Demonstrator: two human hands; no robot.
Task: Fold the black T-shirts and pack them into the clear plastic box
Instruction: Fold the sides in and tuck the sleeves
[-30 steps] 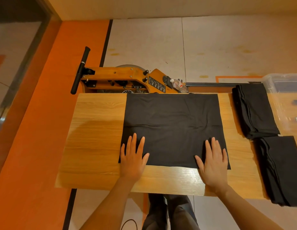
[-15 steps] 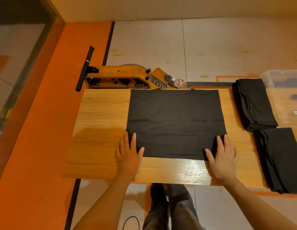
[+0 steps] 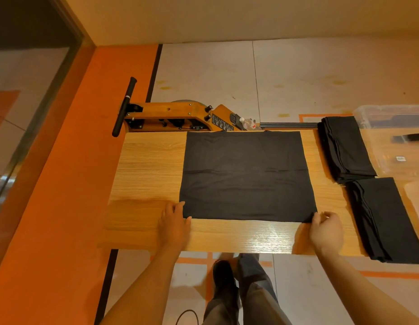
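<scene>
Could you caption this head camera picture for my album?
Both hands, left and right, pinch the near corners of a black T-shirt on a wooden table.

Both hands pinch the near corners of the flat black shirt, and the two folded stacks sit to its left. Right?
Not quite. In the head view the two folded stacks sit to the right of the shirt, not left. The left hand and right hand do pinch its near corners.
</scene>
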